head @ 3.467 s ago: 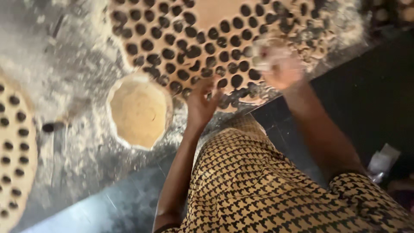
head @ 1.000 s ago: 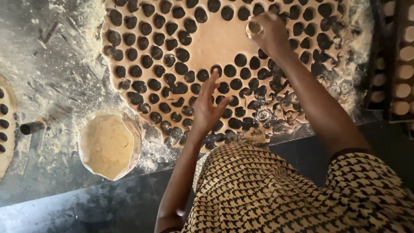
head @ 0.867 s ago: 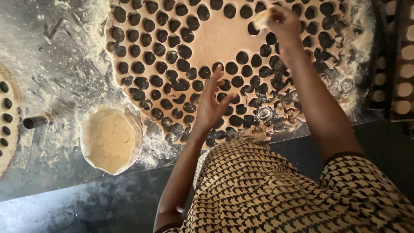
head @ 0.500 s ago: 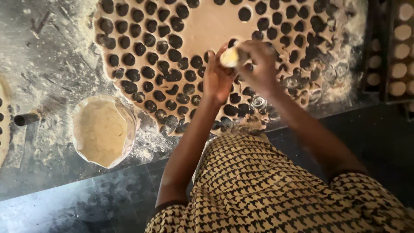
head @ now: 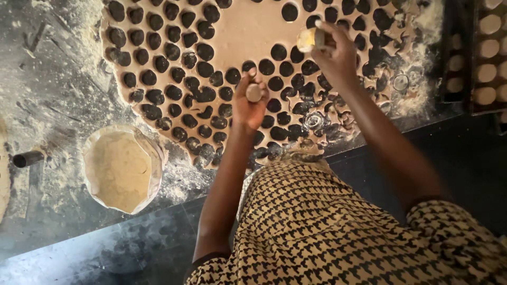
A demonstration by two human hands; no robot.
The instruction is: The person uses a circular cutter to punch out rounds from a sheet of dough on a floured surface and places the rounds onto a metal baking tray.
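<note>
Dark flour-dusted counter [head: 47, 79] under a big tan rolled dough sheet [head: 248, 31] full of round punched holes. My left hand [head: 249, 103] has its fingers clamped on a small pale dough disc [head: 254, 93], at about 7 o'clock from my right hand [head: 338, 55], whose fingers are clamped on a small round metal cutter [head: 311, 39]. I'd judge the next cut should land on uncut dough at 11 o'clock, pressed straight down. Flour bag [head: 121, 169] sits at 8 o'clock.
</note>
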